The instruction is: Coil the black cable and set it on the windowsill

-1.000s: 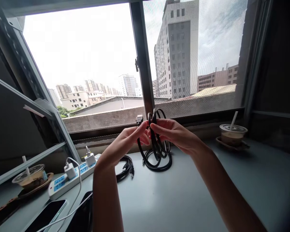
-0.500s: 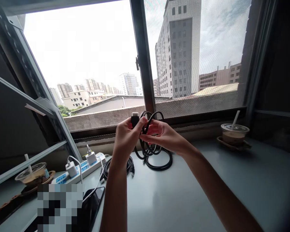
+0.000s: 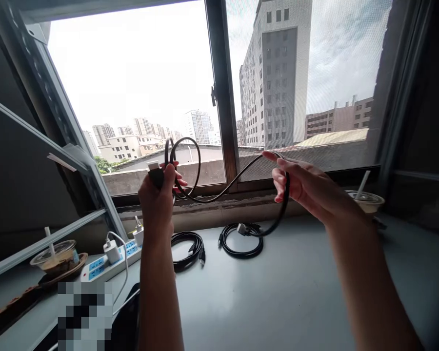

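Left hand [image 3: 157,192], left of centre in the frame, gripped a looped black cable [image 3: 208,201], with a pale-tipped plug [image 3: 155,176] upright beside the thumb; some of its fingers were hidden behind the loops. Right hand [image 3: 307,187], right of centre, held the same cable narrowly between thumb and fingers. One strand sagged between the hands; another hung from the right one to a second plug [image 3: 241,228], which overlapped the right coil [image 3: 241,255] at mid-frame. Whether they touched could not be told. Left forearm [image 3: 157,292] hid part of the left coil [image 3: 185,265] and cut off the power strip [image 3: 91,277]. At the far right, the right arm covered part of a cup [image 3: 368,199]. Lower left, a pixelated patch [image 3: 84,317] blotted out the desk [image 3: 263,297].
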Tool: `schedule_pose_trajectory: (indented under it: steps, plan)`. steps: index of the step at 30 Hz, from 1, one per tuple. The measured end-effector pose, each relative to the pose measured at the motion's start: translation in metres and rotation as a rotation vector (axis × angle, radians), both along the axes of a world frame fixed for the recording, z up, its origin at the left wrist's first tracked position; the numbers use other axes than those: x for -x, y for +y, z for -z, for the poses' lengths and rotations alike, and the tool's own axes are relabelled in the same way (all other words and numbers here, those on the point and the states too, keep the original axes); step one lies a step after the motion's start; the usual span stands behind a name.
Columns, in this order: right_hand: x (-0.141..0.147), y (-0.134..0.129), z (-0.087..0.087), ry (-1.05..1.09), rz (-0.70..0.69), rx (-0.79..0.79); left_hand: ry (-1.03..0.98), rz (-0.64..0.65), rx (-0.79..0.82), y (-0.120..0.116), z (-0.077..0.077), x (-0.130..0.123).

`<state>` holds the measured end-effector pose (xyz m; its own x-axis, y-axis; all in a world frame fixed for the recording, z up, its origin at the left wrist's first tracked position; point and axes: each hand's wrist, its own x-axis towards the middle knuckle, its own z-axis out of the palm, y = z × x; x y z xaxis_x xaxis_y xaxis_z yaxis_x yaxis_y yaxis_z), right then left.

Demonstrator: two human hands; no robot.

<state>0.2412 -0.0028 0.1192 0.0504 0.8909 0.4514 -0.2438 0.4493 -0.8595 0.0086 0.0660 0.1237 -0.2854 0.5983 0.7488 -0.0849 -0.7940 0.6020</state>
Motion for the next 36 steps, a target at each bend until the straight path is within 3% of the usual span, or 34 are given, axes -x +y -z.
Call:
schedule_pose_trajectory:
  steps: [5,8,10,13,16,20,24,26,29,32,36]
  plan:
    - [-0.009,-0.008,-0.004,0.033,0.122,0.002,0.031,0.051,0.021,-0.003,-0.002,0.016]
    - [-0.012,-0.007,-0.003,0.113,0.238,0.020,0.019,0.175,0.047,-0.007,-0.003,0.022]
    - [-0.013,-0.005,-0.002,0.117,0.232,0.031,-0.024,0.302,0.011,-0.011,-0.004,0.024]
    - [-0.011,0.000,0.001,0.028,0.113,0.021,0.006,0.456,-0.090,-0.018,-0.002,0.024]
    - [-0.002,0.005,0.004,-0.031,-0.023,0.049,0.342,0.619,-0.093,-0.025,0.000,0.024]
    - [0.018,0.008,0.006,-0.012,-0.137,0.055,0.884,0.815,0.074,-0.035,0.001,0.017]
    - [0.029,0.011,0.007,-0.033,-0.072,0.025,1.343,0.892,0.263,-0.039,0.002,0.003]
    - [0.030,0.011,0.008,-0.121,-0.032,-0.043,1.452,0.864,0.305,-0.034,0.005,-0.001]
    - [0.027,0.007,0.010,-0.265,-0.036,-0.189,1.389,0.896,0.260,-0.022,0.011,0.000]
    - [0.027,0.001,0.012,-0.433,-0.137,-0.268,1.121,0.934,0.220,-0.014,0.012,-0.001]
    - [0.035,-0.001,0.016,-0.621,-0.274,-0.250,0.694,0.626,0.409,-0.017,0.009,-0.016]
